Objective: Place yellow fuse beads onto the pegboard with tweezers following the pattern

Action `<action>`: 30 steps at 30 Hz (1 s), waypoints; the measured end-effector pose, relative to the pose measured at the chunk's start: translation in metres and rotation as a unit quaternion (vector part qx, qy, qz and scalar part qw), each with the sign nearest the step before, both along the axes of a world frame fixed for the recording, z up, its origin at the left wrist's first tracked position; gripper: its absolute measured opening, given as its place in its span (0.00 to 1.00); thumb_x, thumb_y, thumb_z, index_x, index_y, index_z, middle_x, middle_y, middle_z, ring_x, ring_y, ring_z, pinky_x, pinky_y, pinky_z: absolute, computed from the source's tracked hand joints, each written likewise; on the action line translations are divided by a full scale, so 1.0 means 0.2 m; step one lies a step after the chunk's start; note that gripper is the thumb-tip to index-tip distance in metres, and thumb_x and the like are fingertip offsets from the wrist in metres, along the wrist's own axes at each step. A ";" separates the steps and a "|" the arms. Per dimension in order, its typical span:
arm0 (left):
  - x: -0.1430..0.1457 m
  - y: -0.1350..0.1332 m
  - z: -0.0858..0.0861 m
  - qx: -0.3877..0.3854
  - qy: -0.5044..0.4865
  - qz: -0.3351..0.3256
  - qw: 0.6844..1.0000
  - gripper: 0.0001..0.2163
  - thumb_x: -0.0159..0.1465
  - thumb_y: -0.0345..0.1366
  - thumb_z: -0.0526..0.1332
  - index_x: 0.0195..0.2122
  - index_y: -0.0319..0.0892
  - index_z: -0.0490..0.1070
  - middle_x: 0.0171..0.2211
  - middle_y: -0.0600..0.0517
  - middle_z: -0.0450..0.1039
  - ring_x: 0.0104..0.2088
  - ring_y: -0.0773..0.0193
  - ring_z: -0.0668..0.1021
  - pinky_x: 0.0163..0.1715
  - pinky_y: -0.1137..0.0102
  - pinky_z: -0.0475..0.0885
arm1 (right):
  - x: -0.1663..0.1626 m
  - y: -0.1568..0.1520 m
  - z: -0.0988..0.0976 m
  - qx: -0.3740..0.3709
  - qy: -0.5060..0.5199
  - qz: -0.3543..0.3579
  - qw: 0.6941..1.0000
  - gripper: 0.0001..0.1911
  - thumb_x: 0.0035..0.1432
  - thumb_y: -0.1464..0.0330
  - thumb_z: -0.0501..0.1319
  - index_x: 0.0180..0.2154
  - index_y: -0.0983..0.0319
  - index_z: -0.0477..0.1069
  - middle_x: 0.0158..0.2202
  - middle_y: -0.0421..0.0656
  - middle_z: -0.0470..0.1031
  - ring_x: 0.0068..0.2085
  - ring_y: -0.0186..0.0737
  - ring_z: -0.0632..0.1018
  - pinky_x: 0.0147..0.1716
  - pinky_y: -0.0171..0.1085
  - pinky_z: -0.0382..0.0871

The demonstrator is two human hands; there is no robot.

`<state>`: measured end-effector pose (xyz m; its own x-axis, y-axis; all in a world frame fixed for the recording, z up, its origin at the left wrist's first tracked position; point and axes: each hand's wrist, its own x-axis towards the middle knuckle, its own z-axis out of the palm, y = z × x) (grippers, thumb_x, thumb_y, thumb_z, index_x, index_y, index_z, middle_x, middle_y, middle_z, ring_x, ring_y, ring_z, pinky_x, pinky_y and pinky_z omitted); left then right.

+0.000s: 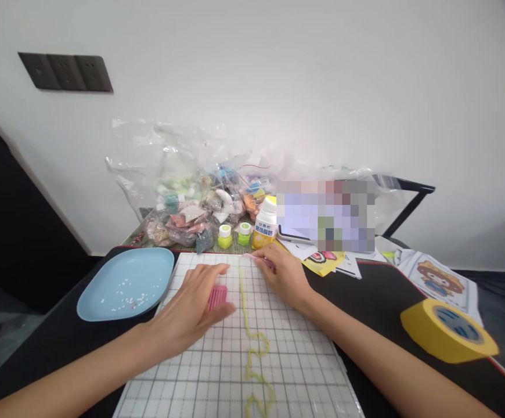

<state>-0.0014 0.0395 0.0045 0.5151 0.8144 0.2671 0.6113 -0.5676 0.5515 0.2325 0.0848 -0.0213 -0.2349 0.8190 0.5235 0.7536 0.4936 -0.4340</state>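
A white gridded mat [287, 360] lies in front of me on a black table. A line of small yellow beads [252, 342] runs down its middle and curls near the bottom. My left hand [194, 310] rests on the mat, its fingers closed around a small pink ridged tray [217, 296]. My right hand [281, 273] sits at the mat's far edge, pinching a thin pink pen-like tool [256, 258] close to the top of the bead line.
A light blue plate [126, 284] with scattered tiny beads lies left of the mat. Behind stand two small green jars [234, 235], a yellow-white bottle [265, 223] and a clear bag of bead packets [191, 203]. A yellow tape roll [448, 331] and printed sheets [435, 278] lie right.
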 end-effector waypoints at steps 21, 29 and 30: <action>0.01 0.03 -0.03 -0.045 -0.033 -0.042 0.998 0.31 0.68 0.60 0.43 0.66 0.46 0.49 0.63 0.41 0.59 0.63 0.48 0.62 0.61 0.49 0.59 | -0.03 -0.03 -0.02 0.062 -0.076 0.035 0.995 0.14 0.67 0.68 0.49 0.42 0.60 0.73 0.37 0.45 0.74 0.35 0.38 0.76 0.27 0.33 0.61; 0.00 0.04 -0.04 -0.079 -0.034 -0.038 0.996 0.30 0.68 0.60 0.42 0.67 0.51 0.45 0.64 0.44 0.58 0.63 0.49 0.63 0.58 0.51 0.63 | -0.03 -0.03 -0.02 0.070 -0.078 0.027 0.994 0.13 0.67 0.69 0.49 0.42 0.61 0.72 0.36 0.45 0.74 0.35 0.37 0.76 0.27 0.33 0.62; 0.00 0.04 -0.04 -0.083 -0.034 -0.040 0.995 0.30 0.68 0.60 0.42 0.66 0.51 0.45 0.64 0.44 0.58 0.62 0.48 0.63 0.58 0.50 0.63 | -0.03 -0.03 -0.02 0.069 -0.080 0.028 0.994 0.13 0.67 0.69 0.49 0.42 0.61 0.72 0.36 0.45 0.75 0.35 0.37 0.76 0.27 0.33 0.62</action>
<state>-0.0011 0.0477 -0.0033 0.5657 0.8072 0.1687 0.5261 -0.5108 0.6799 0.2273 0.0783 -0.0243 -0.3664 0.7254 0.5827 0.7776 0.5826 -0.2364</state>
